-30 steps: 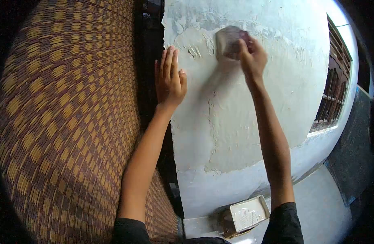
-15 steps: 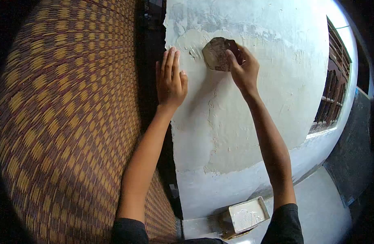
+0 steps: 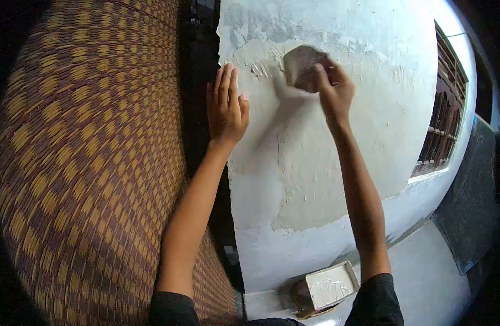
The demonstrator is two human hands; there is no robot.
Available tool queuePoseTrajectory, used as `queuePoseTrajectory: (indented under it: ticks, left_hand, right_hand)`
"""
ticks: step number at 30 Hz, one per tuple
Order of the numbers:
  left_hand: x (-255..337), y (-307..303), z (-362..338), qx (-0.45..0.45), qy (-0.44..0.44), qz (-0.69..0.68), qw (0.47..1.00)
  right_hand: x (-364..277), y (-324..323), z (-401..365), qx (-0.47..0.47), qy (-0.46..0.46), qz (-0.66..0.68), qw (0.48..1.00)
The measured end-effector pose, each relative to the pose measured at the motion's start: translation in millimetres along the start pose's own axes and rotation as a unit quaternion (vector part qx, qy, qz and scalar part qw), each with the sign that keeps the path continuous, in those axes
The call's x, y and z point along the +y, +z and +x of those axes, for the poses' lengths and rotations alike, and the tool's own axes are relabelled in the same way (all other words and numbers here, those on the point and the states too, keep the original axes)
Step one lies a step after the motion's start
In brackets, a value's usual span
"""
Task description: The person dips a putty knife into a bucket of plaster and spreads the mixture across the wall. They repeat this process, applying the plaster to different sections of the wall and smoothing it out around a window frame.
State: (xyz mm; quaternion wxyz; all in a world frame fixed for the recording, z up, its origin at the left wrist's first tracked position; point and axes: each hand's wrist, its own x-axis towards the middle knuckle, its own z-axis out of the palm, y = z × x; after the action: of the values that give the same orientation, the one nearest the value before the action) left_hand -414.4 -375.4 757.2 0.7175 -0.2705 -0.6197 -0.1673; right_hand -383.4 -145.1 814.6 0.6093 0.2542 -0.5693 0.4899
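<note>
My right hand (image 3: 337,89) grips a dark, flat scraper (image 3: 304,68) with a many-sided outline, slightly blurred, over the upper part of the wall. Beneath it a shadow falls on the wet cream plaster (image 3: 326,146) spread on the pale wall (image 3: 260,255). My left hand (image 3: 226,108) lies flat at the wall's left edge, its fingers stretched upward and holding nothing. Small ridges and lumps of plaster show between my two hands.
A rectangular container (image 3: 328,287) of white paste stands on the floor below the wall. A woven brown and yellow mat (image 3: 92,163) hangs at the left. A grilled window (image 3: 445,108) and a dark sheet (image 3: 470,190) are at the right.
My right hand and the scraper have moved a little to the right, and the scraper now appears tilted off the wall. My left hand has stayed at the edge.
</note>
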Motion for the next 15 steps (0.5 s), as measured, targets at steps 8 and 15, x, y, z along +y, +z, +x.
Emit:
queuePoseTrajectory:
  ticks: [8, 15]
  left_hand:
    - [-2.6, 5.4, -2.6, 0.006, -0.01, -0.005, 1.0]
    - [-3.3, 6.0, -2.1, 0.013, -0.003, -0.006, 1.0]
  right_hand:
    - [-2.1, 2.7, -8.1, 0.022, 0.007, 0.018, 1.0]
    - [5.6, -0.3, -5.0, 0.046, 0.001, -0.02, 0.999]
